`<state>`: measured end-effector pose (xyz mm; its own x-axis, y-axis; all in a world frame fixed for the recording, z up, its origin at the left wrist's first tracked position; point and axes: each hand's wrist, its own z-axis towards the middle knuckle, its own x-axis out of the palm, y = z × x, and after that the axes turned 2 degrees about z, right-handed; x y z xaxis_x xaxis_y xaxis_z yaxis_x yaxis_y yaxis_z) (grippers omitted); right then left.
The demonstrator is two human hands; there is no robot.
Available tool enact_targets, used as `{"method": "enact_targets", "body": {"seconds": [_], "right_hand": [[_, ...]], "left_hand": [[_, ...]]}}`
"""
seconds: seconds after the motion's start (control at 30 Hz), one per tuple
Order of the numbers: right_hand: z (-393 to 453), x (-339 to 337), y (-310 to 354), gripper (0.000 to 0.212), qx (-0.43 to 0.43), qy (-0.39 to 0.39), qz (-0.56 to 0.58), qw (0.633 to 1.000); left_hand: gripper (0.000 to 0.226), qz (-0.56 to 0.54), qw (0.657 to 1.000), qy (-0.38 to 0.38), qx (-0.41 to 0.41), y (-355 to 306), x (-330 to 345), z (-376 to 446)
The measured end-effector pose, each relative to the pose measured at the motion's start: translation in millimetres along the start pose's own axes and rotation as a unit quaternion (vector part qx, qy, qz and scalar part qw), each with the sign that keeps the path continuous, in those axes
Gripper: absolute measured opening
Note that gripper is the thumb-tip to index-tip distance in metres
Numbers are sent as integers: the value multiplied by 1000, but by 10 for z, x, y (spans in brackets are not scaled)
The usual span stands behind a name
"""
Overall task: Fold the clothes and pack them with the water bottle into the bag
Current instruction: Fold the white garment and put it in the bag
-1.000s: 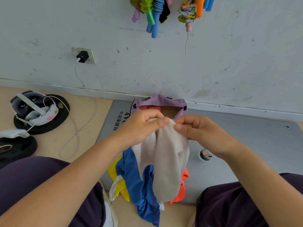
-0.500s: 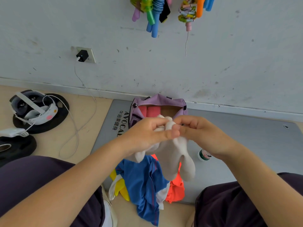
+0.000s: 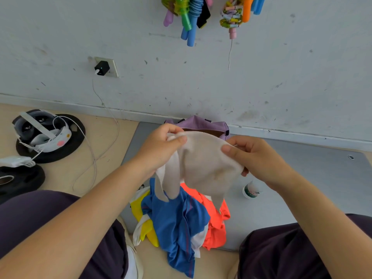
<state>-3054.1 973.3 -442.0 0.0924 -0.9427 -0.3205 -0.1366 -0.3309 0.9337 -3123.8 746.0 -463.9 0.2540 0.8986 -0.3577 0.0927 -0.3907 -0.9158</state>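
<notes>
A beige cloth [image 3: 203, 168] hangs in the air between both hands. My left hand [image 3: 161, 148] pinches its upper left edge, and my right hand [image 3: 255, 158] grips its right edge. Below it a pile lies on the mat: a blue garment [image 3: 177, 224], an orange one [image 3: 215, 224] and a yellow-and-white one [image 3: 144, 218]. The purple bag [image 3: 203, 124] stands open against the wall, mostly hidden behind the cloth. The water bottle [image 3: 250, 191] lies on the mat under my right wrist, only its end showing.
A grey mat [image 3: 302, 178] covers the floor ahead. A white headset [image 3: 43, 133] on a black weight plate [image 3: 60, 152], another plate [image 3: 20, 180] and a charger cable [image 3: 92, 154] lie to the left. Jump ropes [image 3: 191, 15] hang on the wall. My knees frame the pile.
My hands have moved apart and spread the beige cloth wide between them. One second ago it hung long and narrow from hands held close together.
</notes>
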Motion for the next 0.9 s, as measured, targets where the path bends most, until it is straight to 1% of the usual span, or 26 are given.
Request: {"method": "enact_targets", "body": {"seconds": [0.1,0.17,0.23,0.3,0.37,0.43,0.5,0.53,0.6,0.67,0.77,0.8,0.9], "right_hand": [[-7,20,-10,10,-4,-16,8,1000],[-11,37,-3,6,-13,-13,11,1000],[-17,52,1,20,-22,15,16,1000],[-29,69,9,34,-27,71,24,997],[-43,86,6,40,-17,130,32,991],[-46,92,4,34,-4,158,33,987],[-30,78,7,16,5,144,31,989],[-22,67,7,12,9,128,28,991],[-18,52,8,14,10,105,14,994],[-28,56,12,14,6,101,6,995],[-37,75,15,14,4,101,-3,995],[-34,76,14,15,4,100,-3,995],[-30,70,22,13,3,95,9,995]], "left_hand": [[35,55,997,38,30,-2,22,-38],[42,55,995,59,53,-26,21,-74],[46,21,994,79,71,-64,12,-116],[47,-3,990,106,90,-100,1,-142],[45,-31,982,154,104,-132,-5,-171],[41,-56,975,187,110,-138,-3,-193],[34,-47,977,181,106,-136,-11,-195],[31,-34,979,173,100,-128,-18,-188],[25,-1,983,167,79,-116,-30,-166],[19,27,982,174,63,-105,-24,-155],[11,39,981,183,57,-99,-10,-162],[9,26,980,187,55,-99,-6,-163],[8,-70,979,188,36,-110,5,-168]]}}
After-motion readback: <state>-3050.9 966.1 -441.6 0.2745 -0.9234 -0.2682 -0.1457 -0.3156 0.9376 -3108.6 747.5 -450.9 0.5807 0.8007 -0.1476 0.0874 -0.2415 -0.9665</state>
